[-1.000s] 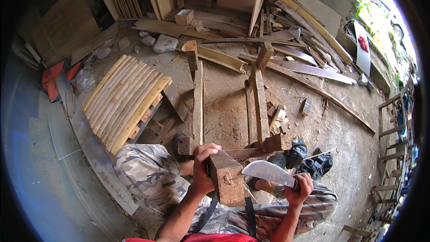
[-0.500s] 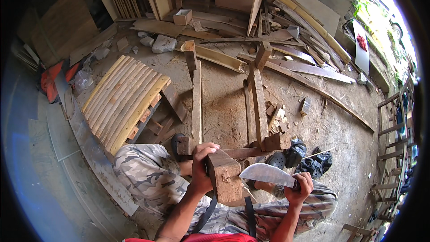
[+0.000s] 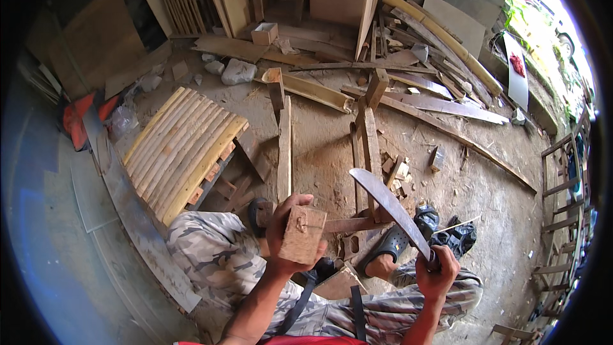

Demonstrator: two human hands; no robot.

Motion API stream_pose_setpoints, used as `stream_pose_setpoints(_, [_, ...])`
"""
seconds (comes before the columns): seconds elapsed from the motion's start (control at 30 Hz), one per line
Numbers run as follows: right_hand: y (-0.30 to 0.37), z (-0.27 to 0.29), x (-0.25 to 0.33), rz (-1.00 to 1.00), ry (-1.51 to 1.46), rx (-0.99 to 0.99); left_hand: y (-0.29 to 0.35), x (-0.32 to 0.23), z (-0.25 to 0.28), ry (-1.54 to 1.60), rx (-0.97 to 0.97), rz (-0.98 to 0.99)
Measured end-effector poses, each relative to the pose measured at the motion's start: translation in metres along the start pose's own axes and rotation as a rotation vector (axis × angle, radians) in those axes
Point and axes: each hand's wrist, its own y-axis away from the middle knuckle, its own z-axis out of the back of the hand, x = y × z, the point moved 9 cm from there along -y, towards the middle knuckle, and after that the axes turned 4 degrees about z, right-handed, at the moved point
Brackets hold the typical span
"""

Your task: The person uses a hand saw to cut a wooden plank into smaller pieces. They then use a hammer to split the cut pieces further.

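My left hand (image 3: 278,233) is wrapped round a thick wooden block (image 3: 302,237), its rough sawn end facing up towards me. The machete (image 3: 396,213) is gripped by its dark handle in my right hand (image 3: 438,273). Its broad, curved blade points up and to the left, apart from the block. Just beyond my hands stands a wooden frame (image 3: 369,150) with upright posts and long rails, and a lower crosspiece (image 3: 352,225) lies between my feet.
A slatted wooden piece (image 3: 182,150) stands to my left. Small offcuts (image 3: 400,179) lie right of the frame, near black plastic bags (image 3: 454,235). Planks and bamboo (image 3: 447,45) are piled at the back right. Stones (image 3: 238,71) lie at the back left.
The block has turned and tilted in my left hand, so mostly its end shows now. The machete has swung away from it, its tip rising up and to the right.
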Motion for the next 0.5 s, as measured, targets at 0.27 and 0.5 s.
stream_pose_setpoints(0.27, [0.015,-0.02,-0.002,0.192,-0.006,0.009,-0.005,-0.001,0.001,0.29,-0.064,0.408])
stream_pose_setpoints(0.5, [0.031,-0.035,-0.003,0.159,-0.061,-0.019,0.015,0.007,-0.022,0.482,0.007,0.557])
